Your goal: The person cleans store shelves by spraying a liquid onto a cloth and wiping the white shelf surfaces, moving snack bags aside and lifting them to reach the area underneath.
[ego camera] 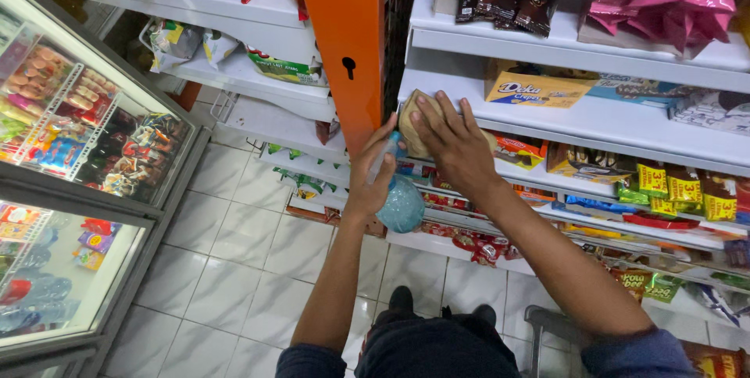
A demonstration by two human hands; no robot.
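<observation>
Both hands engaged: right hand (pixel 453 140) presses tan cloth (pixel 412 116) on white shelf (pixel 578 116) left edge; left hand (pixel 371 179) grips blue spray bottle (pixel 401 205).

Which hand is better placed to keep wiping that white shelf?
Probably the right hand: it already presses the tan cloth against the white shelf. The left hand is holding the blue spray bottle.

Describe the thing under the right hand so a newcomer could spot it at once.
Start at the orange upright post between the white shelf units. Just right of it, on the edge of the white shelf, the right hand presses a tan crumpled cloth. Unlike the printed snack boxes alongside, it is plain and soft.
</observation>
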